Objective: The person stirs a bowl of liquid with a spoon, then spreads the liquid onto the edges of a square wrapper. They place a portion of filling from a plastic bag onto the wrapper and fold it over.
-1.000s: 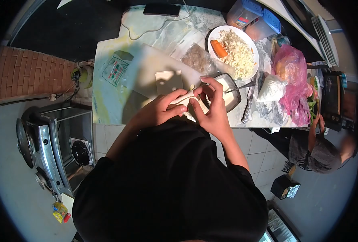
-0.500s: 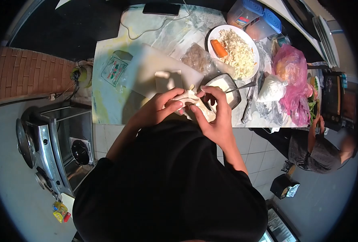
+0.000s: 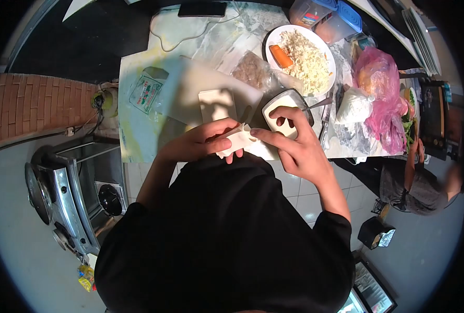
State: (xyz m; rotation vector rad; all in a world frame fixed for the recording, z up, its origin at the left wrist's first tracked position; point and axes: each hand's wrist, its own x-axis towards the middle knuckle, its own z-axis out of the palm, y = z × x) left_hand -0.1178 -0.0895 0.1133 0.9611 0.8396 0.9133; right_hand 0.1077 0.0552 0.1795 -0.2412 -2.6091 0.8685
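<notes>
My left hand holds a pale, thin dough wrapper folded into a small pocket, thumb on top and fingertips showing below. Near the wrapper's upper right corner, my right hand has its index fingertip at the folded edge. Its other fingers are spread and partly bent, with nothing gripped. Under that hand stands a squarish dark-rimmed bowl of white, creamy-looking stuff, a spoon leaning on its rim. Flat square wrappers lie on the white cutting board beyond my left hand.
A plate bears shredded vegetables and a carrot piece. Around it are a bag of brownish filling, lidded tubs, a white bag and a pink bag. A co-worker's arm reaches in at right.
My right hand has drawn back from pinching at the wrapper to touching it with the index finger. The wrapper now looks more closed, and the view has shifted slightly.
</notes>
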